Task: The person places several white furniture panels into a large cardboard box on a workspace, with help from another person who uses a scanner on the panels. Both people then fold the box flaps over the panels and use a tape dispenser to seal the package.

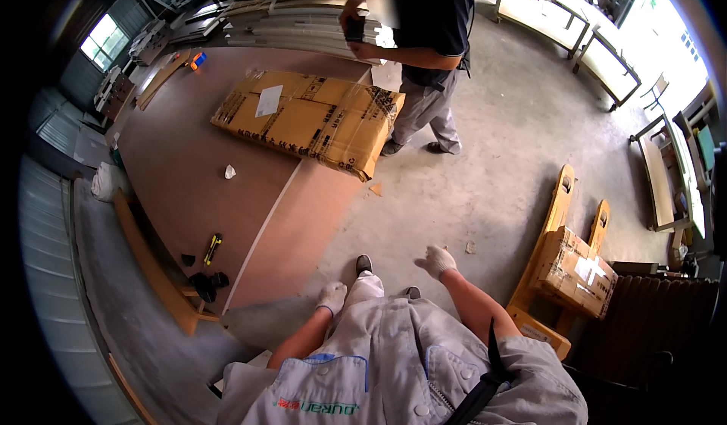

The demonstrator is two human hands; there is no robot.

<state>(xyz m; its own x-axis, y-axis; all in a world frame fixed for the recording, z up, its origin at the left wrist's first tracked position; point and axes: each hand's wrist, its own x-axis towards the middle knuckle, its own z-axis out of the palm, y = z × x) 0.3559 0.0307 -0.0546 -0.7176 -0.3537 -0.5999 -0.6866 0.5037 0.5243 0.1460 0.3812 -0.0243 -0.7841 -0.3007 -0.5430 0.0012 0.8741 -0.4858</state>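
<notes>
My left hand (332, 297), in a pale glove, hangs in front of my body near the close edge of the brown-covered table (280, 251). Its fingers are loosely bent, and no held thing shows. My right hand (437, 262), gloved too, is over the concrete floor with a finger apart from the rest and nothing visible in it. Both hands are well away from the long, flat cardboard box (303, 118), which lies taped on the table's far part and overhangs its right edge. A yellow-and-black utility knife (213, 249) rests on the table, left of my left hand.
A person (424, 54) stands beyond the box, holding a dark object. Crumpled white paper (230, 172) and black items (207, 284) are on the table. At right, a yellow pallet jack (549, 220) carries a carton (577, 271). Stacked panels (295, 23) fill the back.
</notes>
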